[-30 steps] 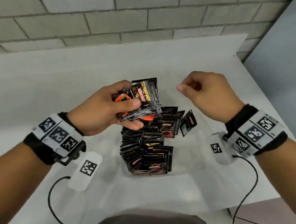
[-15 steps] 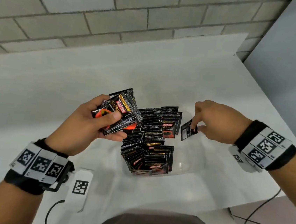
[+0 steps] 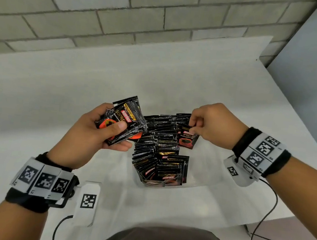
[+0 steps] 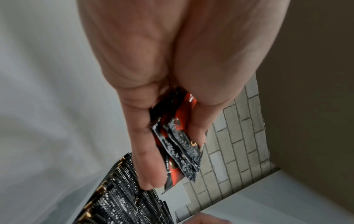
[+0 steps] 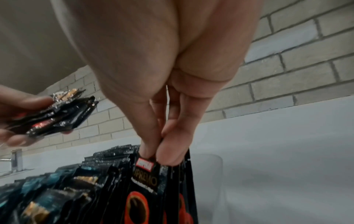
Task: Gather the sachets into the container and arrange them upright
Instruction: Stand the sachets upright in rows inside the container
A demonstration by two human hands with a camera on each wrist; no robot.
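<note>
Black Kopiko sachets (image 3: 160,149) stand upright in packed rows inside a clear container (image 5: 207,165) at the table's middle. My left hand (image 3: 122,135) grips a fanned stack of sachets (image 3: 126,120) just left of and above the rows; the left wrist view shows the stack (image 4: 178,145) clamped between thumb and fingers. My right hand (image 3: 193,126) pinches the top edge of one sachet (image 3: 187,140), which stands upright against the right end of the far row. In the right wrist view thumb and fingertips (image 5: 166,156) squeeze that sachet (image 5: 145,178).
The white table (image 3: 78,92) runs back to a brick wall (image 3: 125,18). Its front edge is close to my body and its right edge (image 3: 300,125) borders a grey panel. Cables (image 3: 264,219) hang from both wrist units.
My right hand came down from above, pinched the loose sachet leaning right of the rows, and drew it left against them. My left hand lowered the stack slightly.
</note>
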